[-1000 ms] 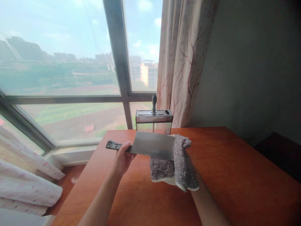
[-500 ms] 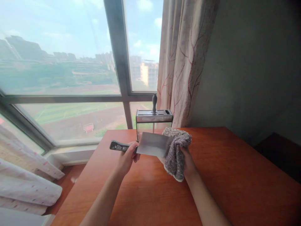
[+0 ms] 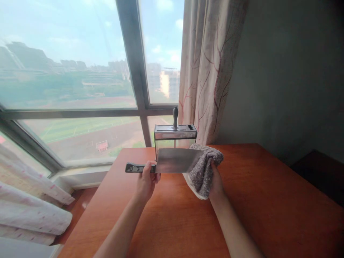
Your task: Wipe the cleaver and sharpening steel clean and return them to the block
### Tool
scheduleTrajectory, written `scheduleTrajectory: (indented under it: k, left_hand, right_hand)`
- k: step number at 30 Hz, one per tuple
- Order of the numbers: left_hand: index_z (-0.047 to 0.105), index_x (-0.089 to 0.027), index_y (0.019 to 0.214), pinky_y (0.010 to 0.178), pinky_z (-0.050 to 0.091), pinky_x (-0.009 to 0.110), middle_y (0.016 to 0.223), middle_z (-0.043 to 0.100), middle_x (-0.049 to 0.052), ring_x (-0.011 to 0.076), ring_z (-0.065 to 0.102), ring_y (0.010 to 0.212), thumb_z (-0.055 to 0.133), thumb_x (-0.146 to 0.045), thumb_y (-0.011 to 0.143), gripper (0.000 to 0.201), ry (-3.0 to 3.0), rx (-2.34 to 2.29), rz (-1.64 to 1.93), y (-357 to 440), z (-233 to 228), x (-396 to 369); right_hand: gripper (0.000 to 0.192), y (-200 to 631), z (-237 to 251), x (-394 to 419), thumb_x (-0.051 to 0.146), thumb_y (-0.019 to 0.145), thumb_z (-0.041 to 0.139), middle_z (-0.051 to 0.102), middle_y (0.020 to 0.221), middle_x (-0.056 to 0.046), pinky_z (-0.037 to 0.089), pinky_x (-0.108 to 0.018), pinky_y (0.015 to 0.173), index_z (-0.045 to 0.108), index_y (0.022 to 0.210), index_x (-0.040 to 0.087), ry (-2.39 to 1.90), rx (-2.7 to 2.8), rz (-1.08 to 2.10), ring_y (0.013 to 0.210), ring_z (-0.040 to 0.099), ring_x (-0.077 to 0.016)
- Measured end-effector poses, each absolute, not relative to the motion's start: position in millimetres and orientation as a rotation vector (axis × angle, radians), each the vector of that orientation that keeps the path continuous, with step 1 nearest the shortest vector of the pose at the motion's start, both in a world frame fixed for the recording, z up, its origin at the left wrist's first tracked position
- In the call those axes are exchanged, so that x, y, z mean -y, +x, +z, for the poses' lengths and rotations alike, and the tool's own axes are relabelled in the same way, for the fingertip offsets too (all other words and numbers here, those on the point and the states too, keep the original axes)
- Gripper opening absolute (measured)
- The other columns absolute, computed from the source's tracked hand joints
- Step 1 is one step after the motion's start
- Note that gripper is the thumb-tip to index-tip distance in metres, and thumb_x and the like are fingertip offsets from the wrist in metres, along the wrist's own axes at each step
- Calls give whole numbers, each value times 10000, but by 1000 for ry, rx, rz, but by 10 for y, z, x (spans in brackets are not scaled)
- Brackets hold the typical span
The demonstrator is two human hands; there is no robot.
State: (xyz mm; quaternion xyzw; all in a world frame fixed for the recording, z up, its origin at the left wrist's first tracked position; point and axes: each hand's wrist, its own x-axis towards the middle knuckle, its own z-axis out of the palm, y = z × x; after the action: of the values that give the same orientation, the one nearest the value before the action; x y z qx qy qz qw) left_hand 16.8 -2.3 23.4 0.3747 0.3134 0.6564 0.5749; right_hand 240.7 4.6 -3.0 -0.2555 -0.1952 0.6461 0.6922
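Observation:
My left hand [image 3: 147,179] is closed on a cleaver [image 3: 174,161] where its black handle meets the broad metal blade. The blade points right, roughly level above the table, and its far end is covered by a fluffy grey cloth [image 3: 202,175]. Closed around that cloth is my right hand [image 3: 215,181], its fingers mostly hidden in the folds. Just behind the blade stands a knife block [image 3: 175,133] with a metal top and clear sides. One dark-handled tool [image 3: 175,116] sticks up out of it.
Beneath my arms lies a reddish-brown wooden table [image 3: 172,225]. A large window [image 3: 67,71] rises beyond its far left edge. One patterned curtain [image 3: 206,71] hangs behind the knife block, and another curtain [image 3: 29,204] is at lower left.
The cleaver has turned to a more level angle, and more of its blade shows. The cloth and my right hand have shifted slightly right along it.

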Motion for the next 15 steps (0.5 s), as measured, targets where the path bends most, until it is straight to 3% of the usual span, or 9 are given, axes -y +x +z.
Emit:
scheduleTrajectory:
  k: [6,10,15]
  left_hand:
    - [559,-173,724,459,308,203,496,526,-23,90,422,474,505,-447,877,319,784,-682,1582,302,207,51]
    - [556,-173,778,447,263,212,595,566,-9,90,413,497,508,-436,880,285,885,-747,1471,422,152,112]
    - [537,-163,728,468,250,237,610,555,-1,88,402,492,462,-427,904,326,1118,-757,1321,504,101,194]
  right_hand:
    - [402,2352,7,36,586,681,679,746,950,-30,493,-403,928,721,913,260,-486,405,1563,1055,630,-262]
    - [369,2257,-42,71,466,640,763,741,959,-5,470,-412,968,703,934,251,-491,350,1589,1022,644,-245]
    - [374,2198,-43,61,473,723,706,731,996,-23,494,-387,928,675,999,223,-503,317,1628,968,660,-222]
